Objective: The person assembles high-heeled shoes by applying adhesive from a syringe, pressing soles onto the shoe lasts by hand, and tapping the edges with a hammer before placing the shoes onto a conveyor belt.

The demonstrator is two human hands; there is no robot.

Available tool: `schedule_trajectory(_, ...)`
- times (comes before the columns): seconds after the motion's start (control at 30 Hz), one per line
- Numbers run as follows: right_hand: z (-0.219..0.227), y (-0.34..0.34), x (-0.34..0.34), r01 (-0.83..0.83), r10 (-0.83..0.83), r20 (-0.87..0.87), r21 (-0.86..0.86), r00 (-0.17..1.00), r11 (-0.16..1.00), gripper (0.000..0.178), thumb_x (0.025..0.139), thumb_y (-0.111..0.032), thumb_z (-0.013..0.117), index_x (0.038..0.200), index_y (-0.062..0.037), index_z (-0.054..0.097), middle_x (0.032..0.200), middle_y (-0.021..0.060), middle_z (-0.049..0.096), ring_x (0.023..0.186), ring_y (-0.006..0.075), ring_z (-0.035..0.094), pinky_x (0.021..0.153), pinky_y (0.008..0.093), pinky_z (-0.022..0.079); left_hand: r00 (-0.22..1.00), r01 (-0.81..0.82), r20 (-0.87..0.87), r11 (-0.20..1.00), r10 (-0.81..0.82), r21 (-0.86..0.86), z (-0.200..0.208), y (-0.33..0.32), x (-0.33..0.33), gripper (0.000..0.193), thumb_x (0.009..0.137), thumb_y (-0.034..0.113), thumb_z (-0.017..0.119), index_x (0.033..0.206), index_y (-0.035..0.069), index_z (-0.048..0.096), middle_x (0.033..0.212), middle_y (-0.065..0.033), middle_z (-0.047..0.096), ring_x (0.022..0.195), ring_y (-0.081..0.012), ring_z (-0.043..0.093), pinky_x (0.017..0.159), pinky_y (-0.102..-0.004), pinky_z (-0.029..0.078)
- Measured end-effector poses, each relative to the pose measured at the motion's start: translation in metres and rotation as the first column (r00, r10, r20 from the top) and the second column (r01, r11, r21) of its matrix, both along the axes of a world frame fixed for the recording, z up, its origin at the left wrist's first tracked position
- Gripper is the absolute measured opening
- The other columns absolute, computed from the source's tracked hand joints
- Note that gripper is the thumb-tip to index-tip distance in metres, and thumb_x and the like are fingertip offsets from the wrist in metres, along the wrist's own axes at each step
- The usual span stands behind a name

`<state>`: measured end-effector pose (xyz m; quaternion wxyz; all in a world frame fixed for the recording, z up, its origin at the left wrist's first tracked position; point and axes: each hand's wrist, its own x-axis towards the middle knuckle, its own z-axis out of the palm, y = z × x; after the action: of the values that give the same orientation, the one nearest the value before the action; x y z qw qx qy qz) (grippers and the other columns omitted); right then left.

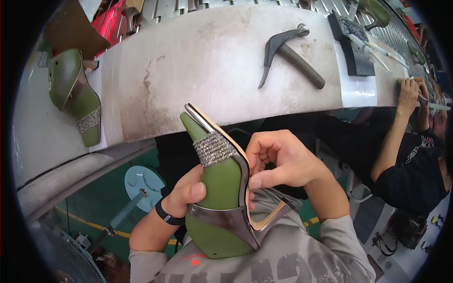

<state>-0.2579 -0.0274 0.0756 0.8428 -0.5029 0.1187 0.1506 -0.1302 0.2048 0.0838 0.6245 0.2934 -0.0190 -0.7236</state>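
A high-heeled shoe [214, 149] lies tilted on its side in front of my body, toe pointing away, still on a green shoe last [221, 186]. It has a glittering band of silvery strands, a dark metallic rear strap and a slim heel. My left hand [186, 192] grips it from the left, thumb on the last and fingers passing underneath. On the right, my right hand [285, 160] is closed at the sole edge, with its fingers curled and its thumb against the side. Whatever those fingertips may pinch is too small or hidden to make out.
Ahead is a pale, stained worktable [207, 61]. On it are a hammer [299, 64], a similar shoe [89, 120] on a green last at left, and a dark block [351, 47] with brushes at right. A co-worker's arm [394, 137] reaches in from the right. A fan [71, 257] stands lower left.
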Motion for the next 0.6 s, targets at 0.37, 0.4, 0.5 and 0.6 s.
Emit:
schedule_trajectory(0.37,-0.014,0.009,-0.009,0.055,-0.055,0.009,0.018,0.998,0.998,0.023,0.089,-0.011,0.087,0.094,-0.0013,0.067,0.085,0.0028,0.073,0.074,0.0056,0.066,0.069,0.0225,0.054,0.999,0.037,0.014,0.999,-0.036,-0.029,-0.004,0.003,-0.008,0.101,0.083,0.064,0.072,0.146,-0.009,0.044,0.124,-0.0244,0.067,0.114,-0.0359,0.072,0.101,-0.0476,0.059)
schedule_trajectory(0.4,-0.014,0.009,-0.009,0.056,-0.057,0.007,0.018,0.998,0.998,0.023,0.089,-0.011,0.087,0.094,-0.0013,0.067,0.085,0.0028,0.073,0.074,0.0056,0.066,0.069,0.0225,0.054,0.999,0.036,0.015,0.999,-0.036,-0.013,-0.004,0.002,-0.007,0.100,0.083,0.064,0.072,0.146,-0.008,0.044,0.123,-0.0240,0.067,0.113,-0.0351,0.072,0.101,-0.0469,0.059)
schedule_trajectory(0.5,-0.014,0.009,-0.010,0.092,-0.092,0.010,0.005,0.996,0.996,0.022,0.090,-0.010,0.086,0.094,-0.0016,0.066,0.085,0.0025,0.073,0.075,0.0056,0.066,0.069,0.0224,0.054,0.999,0.040,0.027,0.999,-0.040,0.014,-0.005,-0.005,-0.004,0.102,0.081,0.066,0.076,0.145,-0.007,0.047,0.123,-0.0287,0.067,0.111,-0.0409,0.072,0.096,-0.0508,0.061)
schedule_trajectory(0.6,-0.014,0.007,-0.010,0.123,-0.123,0.004,0.000,0.992,0.992,0.021,0.090,-0.008,0.084,0.095,-0.0017,0.065,0.085,0.0016,0.072,0.075,0.0053,0.066,0.069,0.0225,0.054,0.997,0.066,0.037,0.998,-0.066,0.008,-0.006,-0.012,0.002,0.104,0.079,0.068,0.079,0.145,-0.007,0.049,0.122,-0.0326,0.067,0.110,-0.0466,0.072,0.093,-0.0553,0.063)
